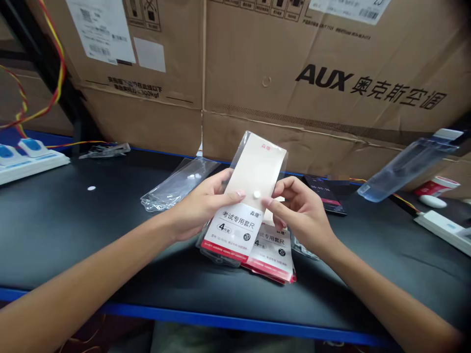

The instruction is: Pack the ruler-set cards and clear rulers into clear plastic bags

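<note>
My left hand [200, 206] and my right hand [300, 211] both hold a clear plastic pouch [245, 198] with a cream and white card inside, printed in red and black. The pouch is lifted and tilted above the black tabletop [73, 230]. My left thumb and fingers pinch its left edge. My right fingertips pinch its right edge beside a small white snap button. Under it lies a stack of similar pouches [274, 255] on the table.
Empty clear pouches [176, 184] lie behind my left hand. Large cardboard boxes [294, 73] wall off the back. A power strip [25, 159] sits far left, a clear plastic case [405, 169] and another strip [445, 228] far right. A dark phone [326, 193] lies behind my right hand.
</note>
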A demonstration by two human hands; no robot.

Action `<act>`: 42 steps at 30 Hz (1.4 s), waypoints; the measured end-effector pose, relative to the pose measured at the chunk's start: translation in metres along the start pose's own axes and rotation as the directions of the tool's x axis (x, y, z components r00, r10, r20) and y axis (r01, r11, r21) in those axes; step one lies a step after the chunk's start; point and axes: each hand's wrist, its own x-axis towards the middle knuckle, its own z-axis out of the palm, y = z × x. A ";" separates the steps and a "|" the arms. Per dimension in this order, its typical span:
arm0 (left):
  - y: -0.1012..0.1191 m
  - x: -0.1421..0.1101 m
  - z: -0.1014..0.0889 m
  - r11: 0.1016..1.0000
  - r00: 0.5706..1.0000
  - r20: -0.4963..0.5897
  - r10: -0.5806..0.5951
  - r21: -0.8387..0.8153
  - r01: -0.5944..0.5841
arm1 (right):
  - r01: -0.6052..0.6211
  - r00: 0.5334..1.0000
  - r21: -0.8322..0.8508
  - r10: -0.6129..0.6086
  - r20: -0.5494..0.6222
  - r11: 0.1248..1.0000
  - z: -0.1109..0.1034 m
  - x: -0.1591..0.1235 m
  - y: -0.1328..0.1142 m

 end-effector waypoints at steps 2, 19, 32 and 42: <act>0.002 0.001 -0.002 0.999 1.000 -0.018 0.003 0.036 -0.002 | 0.002 1.000 0.037 -0.001 -0.018 0.999 -0.002 0.001 0.000; 0.051 -0.004 -0.109 0.817 0.821 -0.545 0.170 0.544 0.192 | -0.414 0.842 -0.292 0.485 0.237 0.862 -0.056 0.010 -0.015; 0.034 0.000 -0.125 0.605 0.844 -0.460 0.276 0.765 0.219 | -0.095 0.895 -0.744 0.383 0.226 0.662 -0.057 0.008 -0.012; 0.032 0.003 -0.103 0.298 0.772 -0.339 0.538 0.933 0.202 | -0.022 0.896 -0.755 0.348 0.276 0.656 -0.055 0.004 -0.012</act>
